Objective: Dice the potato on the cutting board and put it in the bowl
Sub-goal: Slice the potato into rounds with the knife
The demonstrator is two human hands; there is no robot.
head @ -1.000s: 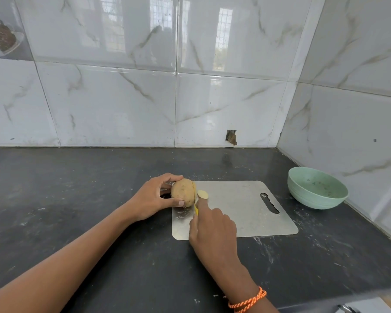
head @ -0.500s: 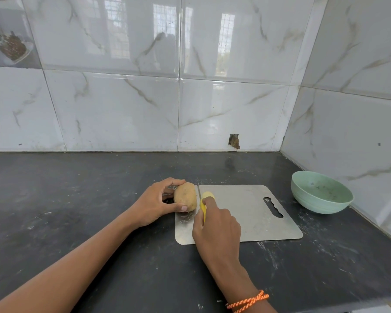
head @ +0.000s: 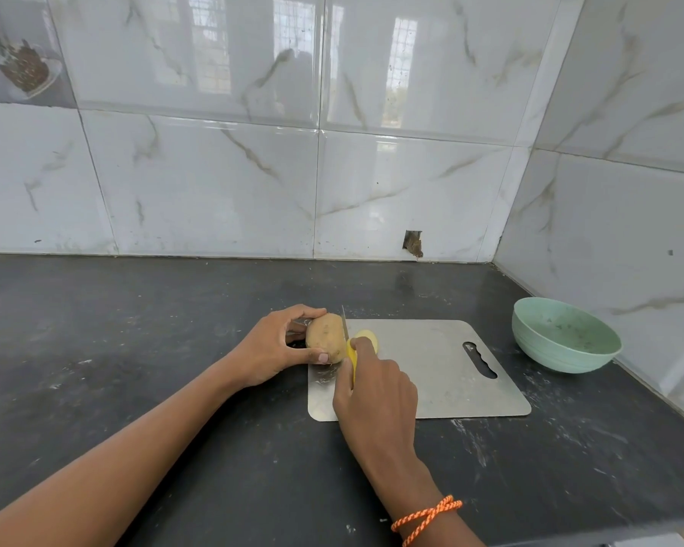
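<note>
A brown potato (head: 325,336) lies at the left end of a steel cutting board (head: 431,373). My left hand (head: 271,351) holds it from the left, thumb in front and fingers over the back. My right hand (head: 376,400) grips a yellow-handled knife (head: 350,355) whose thin blade stands against the potato's right end. A pale yellow slice (head: 368,337) lies on the board just right of the blade. A mint-green bowl (head: 561,335) sits to the right of the board, near the corner wall.
The board and bowl rest on a dark stone counter (head: 135,369) with white scuff marks. Marble-look tiled walls close the back and the right side. The counter's front edge runs along the bottom right.
The blade has gone down beside the potato's right end, and a pale slice now lies right of it. My left hand keeps its hold on the potato.
</note>
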